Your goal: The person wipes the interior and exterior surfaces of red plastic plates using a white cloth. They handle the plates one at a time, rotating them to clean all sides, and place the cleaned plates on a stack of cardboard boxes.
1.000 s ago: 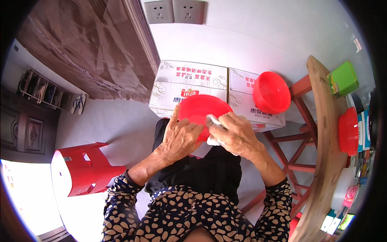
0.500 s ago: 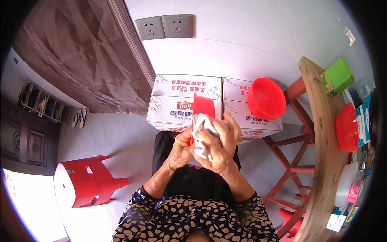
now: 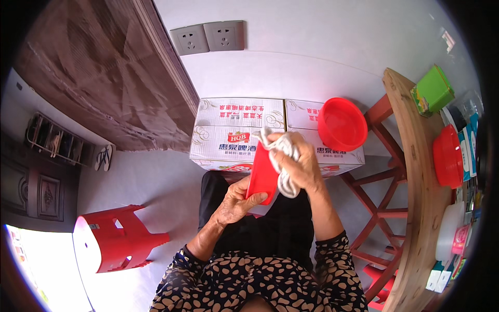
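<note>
With the left hand (image 3: 234, 200) supporting the red bowl (image 3: 262, 174) edge-on from below, just in front of the cardboard boxes (image 3: 239, 135), and the right hand (image 3: 301, 166) fingers clamped on a white cloth (image 3: 283, 156) against it, firm rubbing may tip the bowl out of the grip.

3 red bowls (image 3: 262, 174) (image 3: 342, 124) (image 3: 448, 156), 2 cardboard boxes (image 3: 228, 132) (image 3: 304, 115), 2 wall sockets (image 3: 190, 39) (image 3: 224, 35), 1 red stool (image 3: 117, 239).

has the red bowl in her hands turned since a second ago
Yes. The bowl showed its broad round side before; now it is edge-on against the cardboard boxes, gripped by the left hand, while the right hand presses a white cloth to it.
</note>
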